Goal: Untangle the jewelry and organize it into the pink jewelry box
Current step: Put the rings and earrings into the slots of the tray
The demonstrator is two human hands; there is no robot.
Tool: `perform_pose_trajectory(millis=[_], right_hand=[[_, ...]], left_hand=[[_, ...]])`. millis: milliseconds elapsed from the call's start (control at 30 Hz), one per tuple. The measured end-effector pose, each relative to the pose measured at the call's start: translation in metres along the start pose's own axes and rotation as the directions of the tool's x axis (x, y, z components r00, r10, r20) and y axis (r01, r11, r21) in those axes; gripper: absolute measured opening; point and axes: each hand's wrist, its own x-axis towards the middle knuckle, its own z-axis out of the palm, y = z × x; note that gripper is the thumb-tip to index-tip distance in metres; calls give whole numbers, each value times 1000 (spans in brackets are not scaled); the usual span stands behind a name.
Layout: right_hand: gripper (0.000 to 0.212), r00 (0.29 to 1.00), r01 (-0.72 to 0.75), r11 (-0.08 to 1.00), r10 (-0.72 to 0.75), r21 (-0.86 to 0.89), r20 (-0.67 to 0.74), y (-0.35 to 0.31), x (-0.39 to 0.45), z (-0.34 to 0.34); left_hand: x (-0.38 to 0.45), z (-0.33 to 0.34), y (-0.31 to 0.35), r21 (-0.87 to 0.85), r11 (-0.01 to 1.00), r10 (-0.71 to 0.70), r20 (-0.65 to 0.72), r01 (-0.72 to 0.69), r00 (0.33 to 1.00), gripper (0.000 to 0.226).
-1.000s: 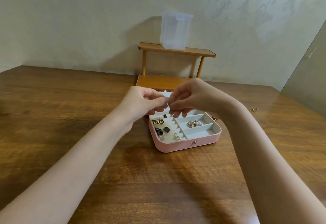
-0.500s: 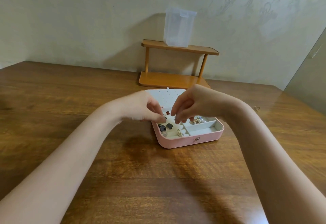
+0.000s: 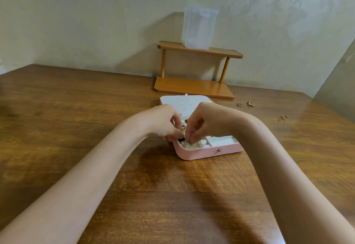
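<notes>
The pink jewelry box (image 3: 209,152) lies open on the wooden table, its white dotted lid (image 3: 186,102) flat behind it. Small earrings sit in its front-left slots, among them a gold one (image 3: 200,144) and a silver one (image 3: 184,144). My left hand (image 3: 163,123) and my right hand (image 3: 207,121) meet over the box's left side, fingertips down in the ring slots. Both pinch a small piece of jewelry (image 3: 186,137) between them; it is mostly hidden by the fingers. The right compartments (image 3: 221,141) show white lining.
A two-tier wooden shelf (image 3: 194,87) stands behind the box against the wall, with a clear plastic container (image 3: 198,28) on top. Loose gold earrings (image 3: 246,104) and another gold earring (image 3: 283,117) lie on the table to the right.
Both hands have dropped from above the box down into its front-left slots, still pinching the small piece. The view has tilted, bringing the loose earrings on the right into sight.
</notes>
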Motion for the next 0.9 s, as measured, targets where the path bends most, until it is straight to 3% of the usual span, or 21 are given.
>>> perform_pose_trajectory(millis=[233, 633, 833, 900], right_hand=[[10, 999, -2, 1000, 2, -7, -52, 1, 2, 4], [9, 999, 34, 999, -35, -35, -22, 2, 0, 2], [6, 971, 2, 1000, 5, 30, -240, 9, -3, -11], [5, 974, -38, 999, 44, 30, -222, 10, 0, -6]], left_hand=[[1, -1, 0, -9, 1000, -14, 15, 14, 1000, 7], [1, -1, 0, -33, 999, -22, 17, 22, 1000, 4], [-1, -2, 1, -36, 999, -25, 20, 26, 999, 7], [-1, -2, 2, -32, 999, -23, 25, 23, 999, 7]])
